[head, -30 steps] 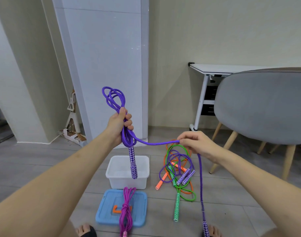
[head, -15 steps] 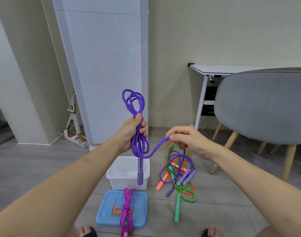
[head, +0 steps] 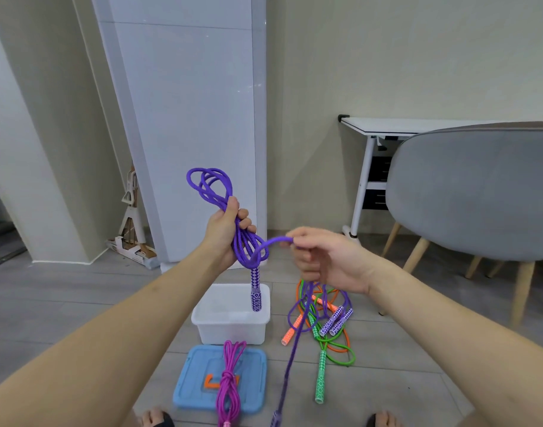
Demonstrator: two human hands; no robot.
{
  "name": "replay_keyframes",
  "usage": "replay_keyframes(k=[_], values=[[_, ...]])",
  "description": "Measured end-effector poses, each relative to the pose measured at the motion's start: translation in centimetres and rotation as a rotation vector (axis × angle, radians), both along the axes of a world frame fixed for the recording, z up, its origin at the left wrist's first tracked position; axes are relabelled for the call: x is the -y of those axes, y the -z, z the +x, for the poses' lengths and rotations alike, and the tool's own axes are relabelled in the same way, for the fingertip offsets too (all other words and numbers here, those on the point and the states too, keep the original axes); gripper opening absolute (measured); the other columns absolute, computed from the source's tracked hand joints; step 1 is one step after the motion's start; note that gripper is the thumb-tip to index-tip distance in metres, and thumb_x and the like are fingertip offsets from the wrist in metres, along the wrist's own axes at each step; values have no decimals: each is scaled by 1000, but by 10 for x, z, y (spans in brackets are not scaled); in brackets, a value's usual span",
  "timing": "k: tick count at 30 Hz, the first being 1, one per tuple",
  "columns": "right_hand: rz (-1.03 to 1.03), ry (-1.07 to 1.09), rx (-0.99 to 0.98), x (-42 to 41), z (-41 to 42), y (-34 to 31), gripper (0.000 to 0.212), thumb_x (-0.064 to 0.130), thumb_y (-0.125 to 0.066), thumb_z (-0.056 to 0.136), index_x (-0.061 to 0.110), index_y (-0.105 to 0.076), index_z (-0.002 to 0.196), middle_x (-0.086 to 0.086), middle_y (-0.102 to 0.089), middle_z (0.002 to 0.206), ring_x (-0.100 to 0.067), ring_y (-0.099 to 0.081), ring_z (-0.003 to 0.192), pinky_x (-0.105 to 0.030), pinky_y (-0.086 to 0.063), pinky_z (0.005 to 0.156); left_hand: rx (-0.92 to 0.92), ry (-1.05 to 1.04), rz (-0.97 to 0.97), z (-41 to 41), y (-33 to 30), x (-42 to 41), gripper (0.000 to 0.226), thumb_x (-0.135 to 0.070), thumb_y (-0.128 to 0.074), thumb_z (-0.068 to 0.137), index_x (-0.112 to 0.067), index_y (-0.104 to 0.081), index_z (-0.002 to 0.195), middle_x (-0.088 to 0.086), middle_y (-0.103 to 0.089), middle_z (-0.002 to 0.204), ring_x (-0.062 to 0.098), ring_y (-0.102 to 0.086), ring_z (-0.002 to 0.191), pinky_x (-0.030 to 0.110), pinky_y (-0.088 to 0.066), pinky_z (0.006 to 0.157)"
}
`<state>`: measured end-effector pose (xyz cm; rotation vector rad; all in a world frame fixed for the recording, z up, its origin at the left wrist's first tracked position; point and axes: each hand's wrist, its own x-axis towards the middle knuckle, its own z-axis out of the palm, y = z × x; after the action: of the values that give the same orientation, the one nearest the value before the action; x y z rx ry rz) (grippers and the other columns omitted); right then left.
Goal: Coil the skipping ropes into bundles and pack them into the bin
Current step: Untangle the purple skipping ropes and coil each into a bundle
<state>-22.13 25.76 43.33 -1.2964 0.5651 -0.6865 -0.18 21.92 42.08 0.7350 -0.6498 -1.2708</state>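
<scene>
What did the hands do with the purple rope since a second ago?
The right hand, pinching the purple rope, swung in close to the left hand, so the straight stretch between them became a short loop. The left hand kept gripping the coils. The white bin, blue lid, pink bundle and floor pile stayed put.

Purple rope (head: 244,241) is half coiled: loops bunched in my left hand (head: 225,231), one patterned handle hanging straight down over the bin, free end running through my right hand (head: 324,260) and trailing to the floor. White bin (head: 231,318) sits open on the floor, nothing visible inside. Blue lid (head: 196,377) lies flat in front of it, pink rope bundle (head: 230,380) on top. Orange, green and purple ropes (head: 322,325) lie tangled just right of the bin.
</scene>
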Motion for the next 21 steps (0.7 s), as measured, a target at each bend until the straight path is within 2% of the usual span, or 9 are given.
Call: replay_keyframes(k=[2, 4, 7, 11, 14, 16, 19, 21], values=[[-109, 2, -180, 1, 0, 5, 19, 9, -52, 99, 11, -70, 94, 0, -38, 64, -17, -17, 60, -35, -10, 59, -47, 107, 34, 3, -3, -3, 25, -35, -49, 105, -15, -49, 89, -2, -47, 69, 10, -41, 52, 24, -46, 56], [-227, 48, -331, 3, 1, 9, 16, 6, -56, 99, 8, -71, 96, 4, -41, 59, -13, -21, 54, -33, -12, 57, -11, 218, 64, 5, -4, -7, 25, -35, -49, 105, -14, -52, 93, 1, -52, 73, 12, -50, 57, 27, -51, 60], [-435, 136, -477, 4, 2, 11, 13, 7, -62, 97, 8, -75, 95, 10, -52, 57, -5, -38, 49, -23, -29, 52, 80, 302, 93, 1, -4, -16, 27, -33, -49, 105, -10, -56, 94, 8, -63, 81, 23, -69, 73, 36, -60, 68], [-700, 199, -560, 6, 3, 11, 11, 8, -70, 92, 11, -80, 93, -2, -65, 75, -3, -49, 63, -16, -37, 64, 125, 397, 104, -10, -2, -23, 30, -30, -45, 106, -7, -57, 91, 15, -68, 90, 34, -74, 98, 45, -63, 74], [-833, 293, -589, 7, 4, 13, 11, 10, -73, 88, 16, -81, 90, 10, -63, 78, 5, -57, 68, -11, -38, 68, 213, 497, 118, -12, 4, -23, 27, -32, -47, 105, -9, -55, 94, 17, -69, 99, 37, -71, 102, 49, -62, 77], [-820, 341, -551, 8, 4, 14, 8, 10, -75, 86, 17, -78, 87, 10, -67, 76, 2, -58, 67, -13, -41, 68, 295, 553, 131, -14, 8, -21, 26, -32, -47, 105, -9, -54, 97, 19, -70, 101, 38, -70, 100, 52, -60, 85], [-837, 402, -518, 9, 4, 15, 11, 11, -78, 84, 17, -69, 84, 19, -63, 65, 0, -51, 58, -13, -40, 62, 335, 616, 156, -17, 13, -21, 25, -32, -52, 103, -7, -53, 102, 23, -67, 105, 43, -64, 108, 61, -52, 97], [-871, 443, -510, 11, 2, 16, 16, 12, -79, 83, 18, -65, 83, 24, -60, 63, -1, -48, 56, -12, -39, 59, 358, 649, 160, -20, 14, -23, 26, -33, -54, 102, -7, -53, 103, 27, -62, 111, 49, -60, 118, 59, -53, 95]])
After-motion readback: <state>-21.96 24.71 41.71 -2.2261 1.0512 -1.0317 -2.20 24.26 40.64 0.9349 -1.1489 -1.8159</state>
